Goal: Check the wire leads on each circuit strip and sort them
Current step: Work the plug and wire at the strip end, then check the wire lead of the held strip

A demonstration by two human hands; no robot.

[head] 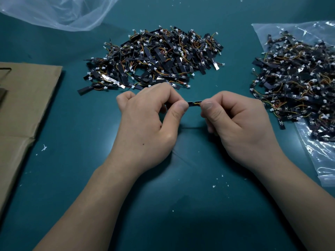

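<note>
Pinch grip, left hand (145,122) and right hand (241,124), on circuit strip (194,103) ends; middle alone visible.

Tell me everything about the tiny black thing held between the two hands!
It is a small black circuit strip, thin and flat, held about level just above the green table. Only a short middle piece shows, because both ends are hidden. The left hand pinches one end between thumb and fingers, and the right hand pinches the other. A bit of orange and yellow wire peeks out by the right thumb. Nothing else touches it.
</note>
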